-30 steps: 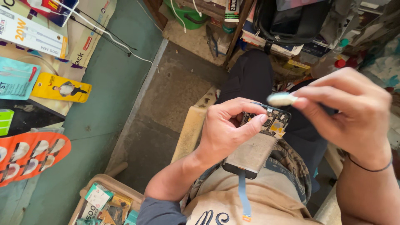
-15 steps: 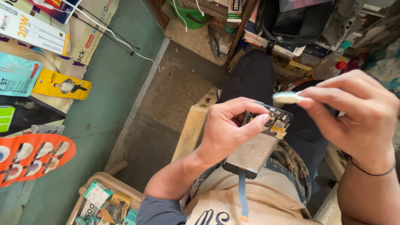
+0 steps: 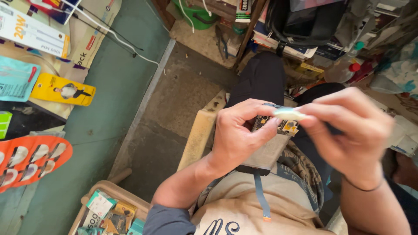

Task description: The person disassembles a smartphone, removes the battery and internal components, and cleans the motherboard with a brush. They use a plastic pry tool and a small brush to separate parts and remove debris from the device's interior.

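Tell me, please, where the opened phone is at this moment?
In the head view, the opened phone sits right of centre over the person's lap, gripped by the left hand, with the right hand beside its upper end.

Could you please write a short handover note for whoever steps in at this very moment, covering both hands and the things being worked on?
Left hand: gripping the opened grey phone body from its left side, over the lap, its exposed circuit board facing up.
Right hand: pinching a small pale, light green tool with its tip right over the board; the hand is blurred, so contact cannot be told.
A thin blue-grey flex ribbon hangs from the phone's lower end.
Done: the phone lies open.
Left: the work at the board looks unfinished and the phone is not closed up.
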